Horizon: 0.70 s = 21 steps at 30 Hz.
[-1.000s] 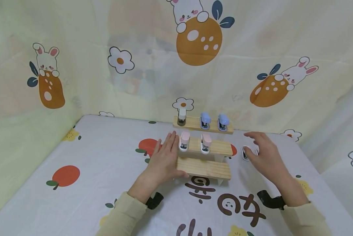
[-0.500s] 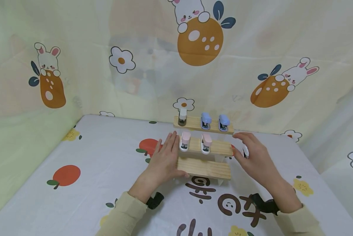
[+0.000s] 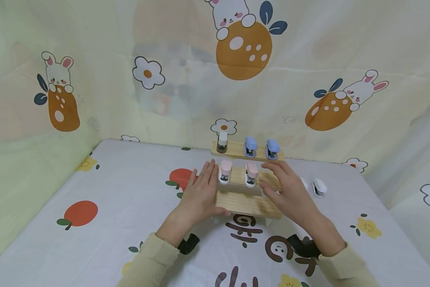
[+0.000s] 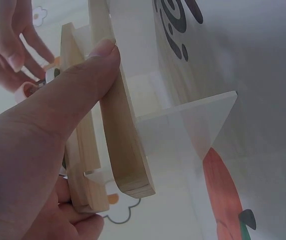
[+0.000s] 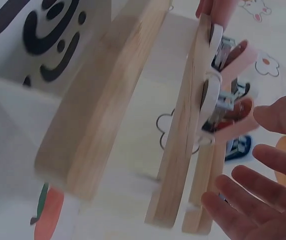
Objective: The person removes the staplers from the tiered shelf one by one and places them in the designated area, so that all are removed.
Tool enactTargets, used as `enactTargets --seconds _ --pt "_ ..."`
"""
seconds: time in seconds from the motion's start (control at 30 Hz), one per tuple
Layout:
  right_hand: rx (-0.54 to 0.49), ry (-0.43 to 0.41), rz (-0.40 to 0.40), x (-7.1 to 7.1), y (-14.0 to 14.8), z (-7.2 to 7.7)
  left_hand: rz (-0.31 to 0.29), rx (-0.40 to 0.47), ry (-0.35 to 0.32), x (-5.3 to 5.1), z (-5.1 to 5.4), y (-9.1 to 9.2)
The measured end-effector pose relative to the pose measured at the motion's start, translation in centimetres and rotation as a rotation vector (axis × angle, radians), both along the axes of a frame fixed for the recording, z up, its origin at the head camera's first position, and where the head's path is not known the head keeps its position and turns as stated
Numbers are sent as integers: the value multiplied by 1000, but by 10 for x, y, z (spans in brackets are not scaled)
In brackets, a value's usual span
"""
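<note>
Two pink staplers (image 3: 225, 172) (image 3: 251, 174) stand on the middle wooden shelf (image 3: 269, 178) of a three-level rack. My left hand (image 3: 198, 199) lies with straight fingers along the rack's left end; in the left wrist view its thumb rests on the edge of the lower board (image 4: 125, 140). My right hand (image 3: 293, 192) hovers over the middle shelf's right part, fingers spread and holding nothing, just right of the second pink stapler. In the right wrist view my right hand (image 5: 268, 195) is beside the pink staplers (image 5: 238, 117), apart from them.
On the top board (image 3: 236, 150) are a white stapler (image 3: 222, 142) and two blue staplers (image 3: 250, 146) (image 3: 272, 148). A white stapler (image 3: 319, 187) stands on the table right of the rack, with another white item partly hidden behind my right hand. A patterned curtain hangs behind.
My right hand has moved left, from beside the white staplers on the table to above the middle shelf, uncovering one of them. My left hand stays at the rack's left end.
</note>
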State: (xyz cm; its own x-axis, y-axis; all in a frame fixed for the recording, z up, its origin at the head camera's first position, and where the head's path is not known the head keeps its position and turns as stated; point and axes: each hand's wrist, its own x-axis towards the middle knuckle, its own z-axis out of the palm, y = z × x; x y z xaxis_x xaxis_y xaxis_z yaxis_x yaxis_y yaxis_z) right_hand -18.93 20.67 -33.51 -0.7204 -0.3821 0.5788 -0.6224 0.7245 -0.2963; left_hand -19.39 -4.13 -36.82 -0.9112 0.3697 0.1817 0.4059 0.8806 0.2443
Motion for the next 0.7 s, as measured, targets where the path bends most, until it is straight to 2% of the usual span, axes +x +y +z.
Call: enactTargets --seconds 0.37,0.7 --pt "2 -5 -6 -4 -26 0 -2 -14 1 0 0 -1" --pt "36 -26 -47 -6 -36 -4 -2 -25 13 0 -1 -1"
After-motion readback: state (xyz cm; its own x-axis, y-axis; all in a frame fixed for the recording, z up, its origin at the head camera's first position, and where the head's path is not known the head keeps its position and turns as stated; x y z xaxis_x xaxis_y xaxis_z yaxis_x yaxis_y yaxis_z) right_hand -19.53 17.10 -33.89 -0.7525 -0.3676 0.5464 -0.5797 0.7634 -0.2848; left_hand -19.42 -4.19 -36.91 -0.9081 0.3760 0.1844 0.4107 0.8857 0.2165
